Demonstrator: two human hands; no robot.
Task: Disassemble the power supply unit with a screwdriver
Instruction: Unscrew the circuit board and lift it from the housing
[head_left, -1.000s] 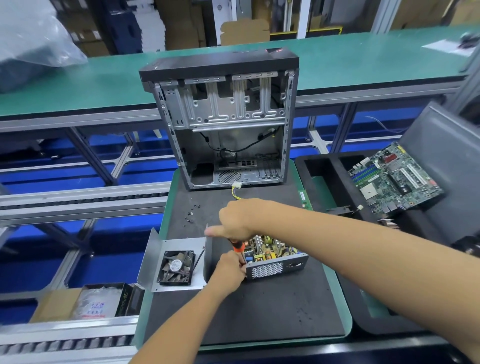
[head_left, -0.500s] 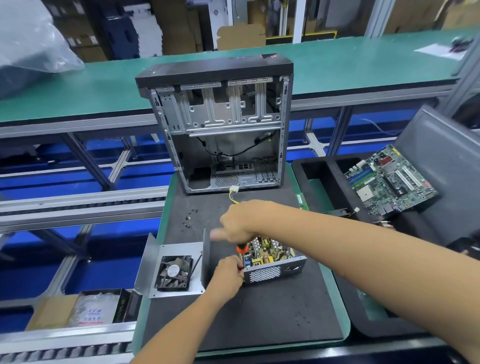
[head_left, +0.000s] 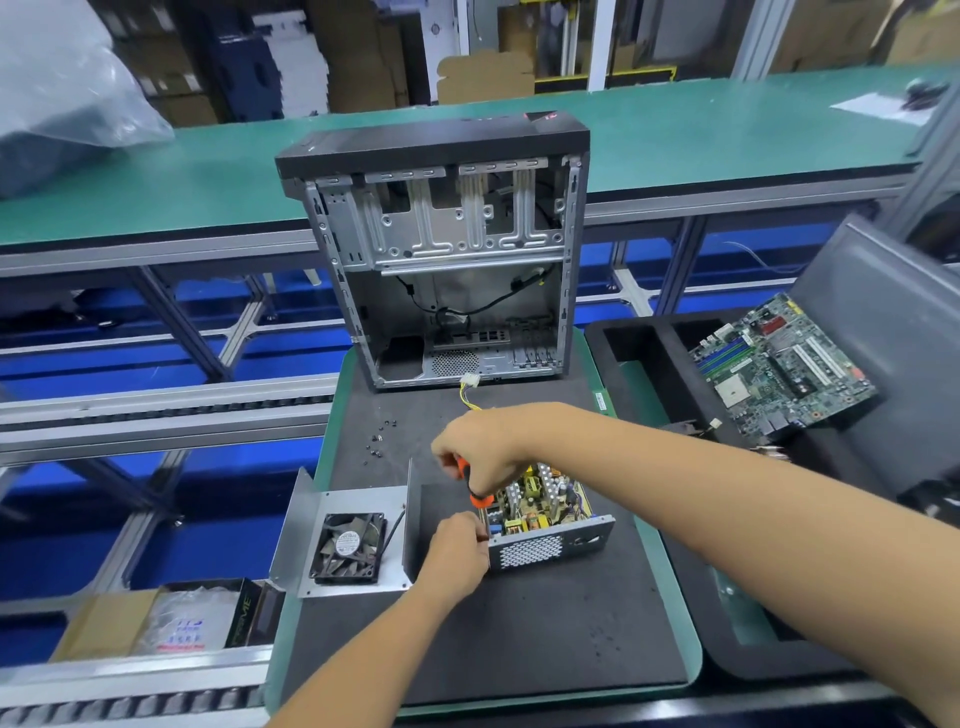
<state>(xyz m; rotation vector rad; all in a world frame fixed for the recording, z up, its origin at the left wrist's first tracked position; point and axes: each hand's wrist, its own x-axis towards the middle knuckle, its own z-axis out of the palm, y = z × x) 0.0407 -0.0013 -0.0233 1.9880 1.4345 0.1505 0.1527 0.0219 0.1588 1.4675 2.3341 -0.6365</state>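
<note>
Since before, right hand (head_left: 480, 447) has rotated, gripping the screwdriver (head_left: 475, 486); left hand (head_left: 457, 551) pinches the power supply unit (head_left: 545, 525) corner.

Two bare forearms enter from the near edge, with no sleeves, gloves, watch or rings visible. The left hand (head_left: 457, 556) belongs to the slimmer-looking arm coming up from the near centre; the right hand (head_left: 480, 449) ends a broader forearm crossing from the near right.
</note>
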